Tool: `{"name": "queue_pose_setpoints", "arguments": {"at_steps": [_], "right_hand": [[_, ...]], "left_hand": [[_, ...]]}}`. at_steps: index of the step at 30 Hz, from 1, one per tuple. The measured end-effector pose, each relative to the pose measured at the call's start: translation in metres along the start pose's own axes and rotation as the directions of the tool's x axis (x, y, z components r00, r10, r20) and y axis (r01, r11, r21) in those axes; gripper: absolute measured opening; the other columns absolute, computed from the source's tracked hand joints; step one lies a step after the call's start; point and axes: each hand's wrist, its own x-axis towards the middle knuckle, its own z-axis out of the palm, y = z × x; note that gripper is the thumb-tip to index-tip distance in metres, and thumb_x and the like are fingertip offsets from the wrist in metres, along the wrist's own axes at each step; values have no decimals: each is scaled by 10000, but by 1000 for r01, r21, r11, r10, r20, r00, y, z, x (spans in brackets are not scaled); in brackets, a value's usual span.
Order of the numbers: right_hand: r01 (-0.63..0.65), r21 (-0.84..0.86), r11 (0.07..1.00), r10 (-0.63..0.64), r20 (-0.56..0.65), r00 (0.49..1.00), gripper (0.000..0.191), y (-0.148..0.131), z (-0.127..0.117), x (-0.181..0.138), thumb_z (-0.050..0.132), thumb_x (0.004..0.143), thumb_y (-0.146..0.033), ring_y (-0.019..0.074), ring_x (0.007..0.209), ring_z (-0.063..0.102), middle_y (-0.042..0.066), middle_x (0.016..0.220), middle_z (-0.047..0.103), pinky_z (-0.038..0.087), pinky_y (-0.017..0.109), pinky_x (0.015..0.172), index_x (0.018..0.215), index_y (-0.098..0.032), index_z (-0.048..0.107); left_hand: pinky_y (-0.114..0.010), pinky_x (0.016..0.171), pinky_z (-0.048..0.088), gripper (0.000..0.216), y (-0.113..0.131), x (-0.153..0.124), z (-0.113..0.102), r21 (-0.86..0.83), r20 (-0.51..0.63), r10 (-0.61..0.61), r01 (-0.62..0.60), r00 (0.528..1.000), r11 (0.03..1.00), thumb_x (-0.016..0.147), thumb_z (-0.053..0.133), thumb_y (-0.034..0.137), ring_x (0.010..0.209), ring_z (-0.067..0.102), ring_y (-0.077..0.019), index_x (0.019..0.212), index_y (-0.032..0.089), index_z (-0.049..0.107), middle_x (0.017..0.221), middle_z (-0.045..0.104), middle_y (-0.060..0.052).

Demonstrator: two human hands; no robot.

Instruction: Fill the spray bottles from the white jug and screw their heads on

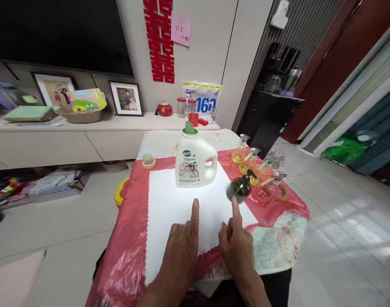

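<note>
My left hand [182, 243] rests on a white cloth [172, 209], index finger stretched forward and the other fingers curled under. My right hand [236, 243] lies beside it, index finger pointing up toward a small dark green spray bottle [240, 188] at the cloth's right edge. Neither hand holds anything. A white detergent jug [193, 161] with an open green cap stands upright at the far end of the cloth, handle to the right.
A red plastic sheet [131, 238] covers the small table. Several clear spray bottles with yellow liquid [251, 164] stand along the right side. A small cap [148, 160] sits at the far left. A low cabinet [86, 136] with framed photos runs behind.
</note>
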Motion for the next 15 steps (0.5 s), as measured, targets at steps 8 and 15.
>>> {"name": "queue_pose_setpoints", "arguments": {"at_steps": [8,15], "right_hand": [[-311,261,914,371,-226,901,737,80,-14,34,698,800,-543,236,890,642,109,1050,636,566,396,798,1396,-126,578],[-369,511,776,445,-29,895,1224,118,16,69,845,622,-540,353,1293,549,219,1442,515,479,525,1063,1602,-127,238]], "left_hand": [[-538,1029,442,603,-12,-12,16,168,155,12,-38,988,985,857,478,-62,888,689,-233,1429,128,495,963,724,-53],[-546,1048,442,560,-13,-14,13,104,304,-7,-26,953,994,880,502,-20,968,697,-250,1408,158,553,1048,738,-72]]}}
